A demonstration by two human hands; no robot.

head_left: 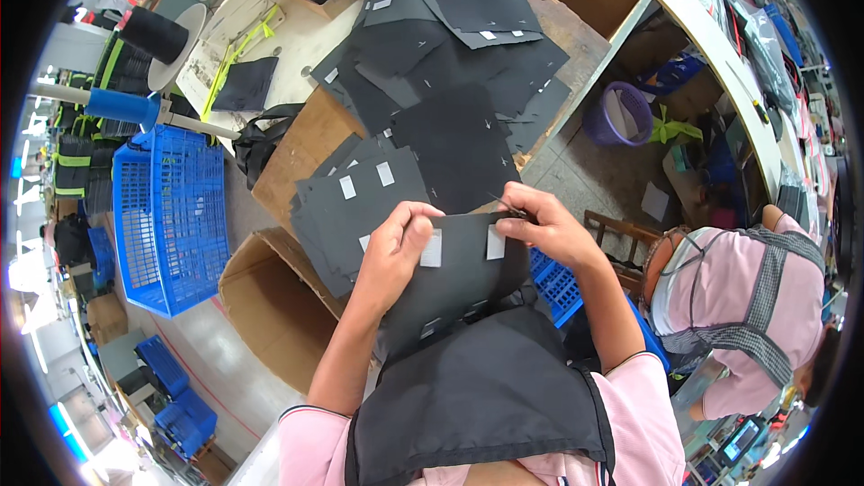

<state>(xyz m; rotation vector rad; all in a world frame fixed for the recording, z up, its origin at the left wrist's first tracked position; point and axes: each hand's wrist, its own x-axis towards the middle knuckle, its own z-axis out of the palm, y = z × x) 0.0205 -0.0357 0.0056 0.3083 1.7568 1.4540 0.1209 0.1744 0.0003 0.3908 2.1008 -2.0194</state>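
Both hands are up in front of the chest, working the top edge of a black fabric panel [463, 274] that hangs down toward the lap. The left hand [396, 247] has its fingers curled in tight, thumb and fingertips pinched on the panel's upper edge right beside a small white patch [431, 249]. The right hand [544, 225] is closed much the same way, fingertips pressed together on the edge just above a second white patch [495, 242], and something thin and dark pokes out from between those fingers; I can't tell what it is. So the panel sits between the two hands, stretched across from one pinch to the other, its lower part draping over more black cloth on the lap. Just beyond the hands, a stack of cut black pieces [360, 193] with white tabs lies on the wooden table [301, 148]. A blue plastic crate [166, 216] stands to the left, an open cardboard box [270, 306] beside it.
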